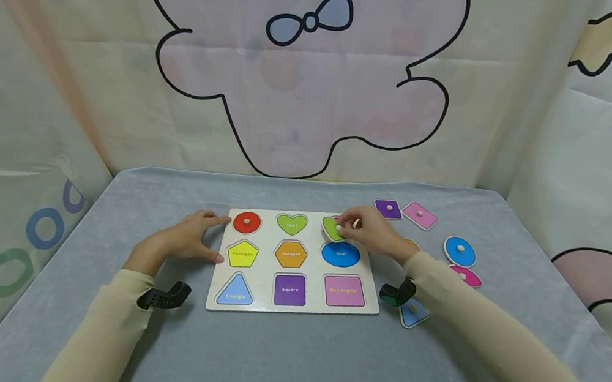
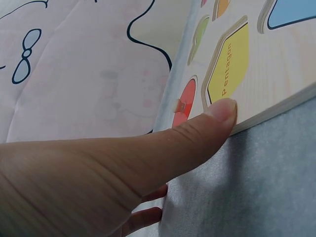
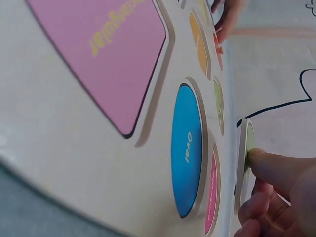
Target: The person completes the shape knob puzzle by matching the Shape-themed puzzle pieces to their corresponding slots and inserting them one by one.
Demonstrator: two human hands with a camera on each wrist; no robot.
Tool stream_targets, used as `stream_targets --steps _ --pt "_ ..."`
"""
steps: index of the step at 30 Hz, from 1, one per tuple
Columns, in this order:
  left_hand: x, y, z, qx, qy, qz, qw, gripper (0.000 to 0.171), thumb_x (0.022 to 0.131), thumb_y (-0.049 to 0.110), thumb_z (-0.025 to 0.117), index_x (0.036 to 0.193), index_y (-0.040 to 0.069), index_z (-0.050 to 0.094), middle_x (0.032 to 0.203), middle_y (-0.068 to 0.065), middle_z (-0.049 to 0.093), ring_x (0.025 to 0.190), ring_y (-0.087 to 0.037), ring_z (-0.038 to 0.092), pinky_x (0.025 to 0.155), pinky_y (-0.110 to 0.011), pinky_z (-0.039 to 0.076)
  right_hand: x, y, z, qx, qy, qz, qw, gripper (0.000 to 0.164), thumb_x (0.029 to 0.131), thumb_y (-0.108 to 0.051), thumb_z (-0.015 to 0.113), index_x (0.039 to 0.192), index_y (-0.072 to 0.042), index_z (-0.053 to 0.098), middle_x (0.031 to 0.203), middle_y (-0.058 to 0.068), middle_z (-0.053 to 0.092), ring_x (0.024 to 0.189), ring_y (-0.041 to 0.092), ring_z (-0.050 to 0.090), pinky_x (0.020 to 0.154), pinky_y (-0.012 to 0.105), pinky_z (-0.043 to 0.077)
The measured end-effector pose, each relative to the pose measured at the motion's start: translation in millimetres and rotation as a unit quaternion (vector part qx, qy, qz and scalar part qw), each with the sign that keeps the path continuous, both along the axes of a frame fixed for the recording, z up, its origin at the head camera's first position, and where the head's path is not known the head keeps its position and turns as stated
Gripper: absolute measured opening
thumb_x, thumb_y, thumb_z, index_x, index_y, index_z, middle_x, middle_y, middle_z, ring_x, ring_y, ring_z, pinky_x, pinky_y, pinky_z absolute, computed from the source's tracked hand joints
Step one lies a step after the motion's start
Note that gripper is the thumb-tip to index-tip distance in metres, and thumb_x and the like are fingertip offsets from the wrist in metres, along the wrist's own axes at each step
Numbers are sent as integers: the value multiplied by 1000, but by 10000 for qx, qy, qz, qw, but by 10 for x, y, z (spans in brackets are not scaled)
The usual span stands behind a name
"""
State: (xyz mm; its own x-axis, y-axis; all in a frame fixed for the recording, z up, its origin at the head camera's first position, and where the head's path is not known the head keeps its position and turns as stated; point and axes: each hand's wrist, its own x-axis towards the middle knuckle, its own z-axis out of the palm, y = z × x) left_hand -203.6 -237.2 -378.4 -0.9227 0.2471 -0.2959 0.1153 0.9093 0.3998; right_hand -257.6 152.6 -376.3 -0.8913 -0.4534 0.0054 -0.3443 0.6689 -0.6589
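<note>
A wooden shape puzzle board (image 1: 261,308) lies on the table, with printed recesses such as Pentagon, Hexagon, Oval and Square. My right hand (image 1: 376,230) pinches a green heart piece (image 1: 331,228) by its knob, over the board's top right recess. In the right wrist view the heart piece (image 3: 243,158) appears edge-on, apart from the board. The green heart recess (image 1: 292,224) is at top middle. My left hand (image 1: 179,239) touches the board's left edge with extended thumb and index finger. Near that index finger, a red round piece (image 1: 247,223) with a knob sits in its recess.
Right of the board lie a purple square piece (image 1: 388,209), a pink piece (image 1: 420,215), a blue oval piece (image 1: 459,251), a magenta piece (image 1: 466,276) and a blue triangle piece (image 1: 413,314). My right forearm partly covers some. A printed cloth (image 1: 293,91) hangs behind the table.
</note>
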Motion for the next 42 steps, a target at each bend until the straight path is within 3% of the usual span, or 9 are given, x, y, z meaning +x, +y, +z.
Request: stream_targets --steps 21,31,42 --pt "-5 -15 -13 26 51 -49 10000 97 78 42 86 158 17 36 157 -28 31 141 -47 32 112 -70 35 -204 -356 -47 -123 11 186 9998 18 95 -15 71 109 -4 74 82 4 58 79 19 52 64 23 41" --pt "-4 -4 -6 22 32 -34 10000 97 78 41 86 158 17 36 157 -28 31 141 -47 33 112 -70 35 -264 -584 -93 -122 2 354 9993 16 95 -15 71 107 -5 75 79 3 58 70 17 51 57 21 42" --pt "-10 3 -13 16 15 -62 10000 98 78 41 86 158 16 35 157 -29 31 141 -47 33 113 -70 35 -288 -796 -132 129 101 560 9983 14 96 -14 70 104 -5 75 73 -1 52 73 14 49 65 22 39"
